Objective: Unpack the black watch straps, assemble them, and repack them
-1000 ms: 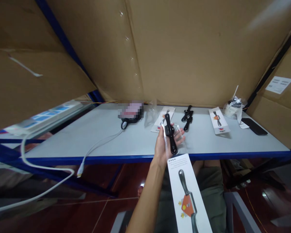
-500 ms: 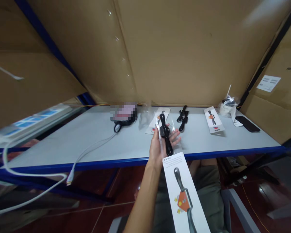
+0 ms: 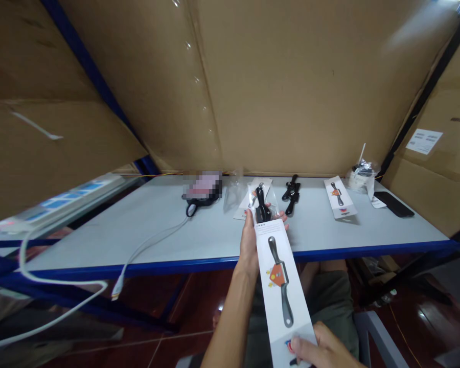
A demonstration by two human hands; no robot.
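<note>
A black spokeshave (image 3: 262, 202) in a clear plastic bag rests across my left hand (image 3: 250, 240), thumb at its near side and fingertips showing past the right edge. The long white printed card (image 3: 281, 286), with a picture of a spokeshave on it, overlaps the lower part of the black tool and hides it. My right hand (image 3: 322, 350) pinches the card's near end, thumb on top. Beyond my left hand, another printed card (image 3: 266, 183) lies on the table. Two more black spokeshaves (image 3: 292, 197) lie together just to the right.
On the grey table (image 3: 199, 240) are a third printed card (image 3: 339, 197), a dark phone (image 3: 394, 204), a bagged cup with a straw (image 3: 362, 176) and a black device (image 3: 203, 191) with a white cable (image 3: 149, 237). Crumpled clear plastic (image 3: 233, 191) lies near the back. Cardboard walls (image 3: 283, 92) surround it.
My right hand has come into view at the card's near end. The card has slid up toward my left hand and now covers the spokeshave's lower handle. The view has shifted slightly.
</note>
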